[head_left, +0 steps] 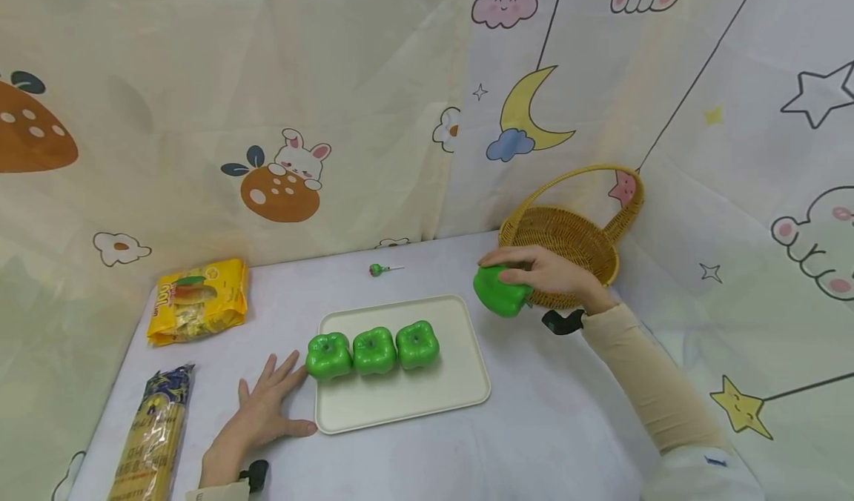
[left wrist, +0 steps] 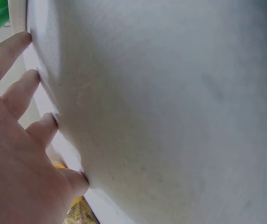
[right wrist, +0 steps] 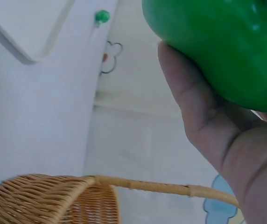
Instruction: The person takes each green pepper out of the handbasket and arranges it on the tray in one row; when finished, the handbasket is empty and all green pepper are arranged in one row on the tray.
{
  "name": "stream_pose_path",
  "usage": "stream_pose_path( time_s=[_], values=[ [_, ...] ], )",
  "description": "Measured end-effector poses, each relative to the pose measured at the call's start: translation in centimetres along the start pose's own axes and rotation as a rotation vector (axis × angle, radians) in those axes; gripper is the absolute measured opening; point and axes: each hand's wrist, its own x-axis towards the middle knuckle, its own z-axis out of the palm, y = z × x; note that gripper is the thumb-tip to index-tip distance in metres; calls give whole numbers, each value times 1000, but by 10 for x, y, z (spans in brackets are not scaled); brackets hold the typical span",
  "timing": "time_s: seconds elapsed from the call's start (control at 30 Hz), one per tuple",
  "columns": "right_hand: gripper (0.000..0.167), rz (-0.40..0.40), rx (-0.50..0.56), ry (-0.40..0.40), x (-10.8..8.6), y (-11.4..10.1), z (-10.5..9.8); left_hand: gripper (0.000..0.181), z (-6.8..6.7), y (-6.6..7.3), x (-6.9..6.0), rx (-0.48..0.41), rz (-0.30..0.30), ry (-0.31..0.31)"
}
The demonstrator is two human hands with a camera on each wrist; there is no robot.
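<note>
A green bell pepper is gripped by my right hand, raised above the table between the tray and the wicker basket. The right wrist view shows the fingers curled around the same pepper. Three more green bell peppers sit in a row on the cream tray. My left hand rests with spread fingers on the table at the tray's left edge, by the leftmost pepper. In the left wrist view, the fingertips of that hand touch the white cloth.
A yellow candy bag lies at the back left, with a long pack of spaghetti in front of it. Behind the tray is a small green lollipop. Printed cloth walls rise at the back and sides.
</note>
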Motion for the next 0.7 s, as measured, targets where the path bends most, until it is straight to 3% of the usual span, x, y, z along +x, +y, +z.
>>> stream_pose_path(
  time_s=[0.3, 0.53, 0.7],
  values=[
    [35, 121, 12, -45, 6, 9, 24, 119, 0, 1, 0, -3, 3, 8],
    [34, 109, -4, -121, 16, 19, 44, 119, 0, 0, 0, 1, 3, 9],
    [35, 155, -11, -183, 19, 21, 62, 119, 1, 0, 0, 1, 2, 8]
  ],
)
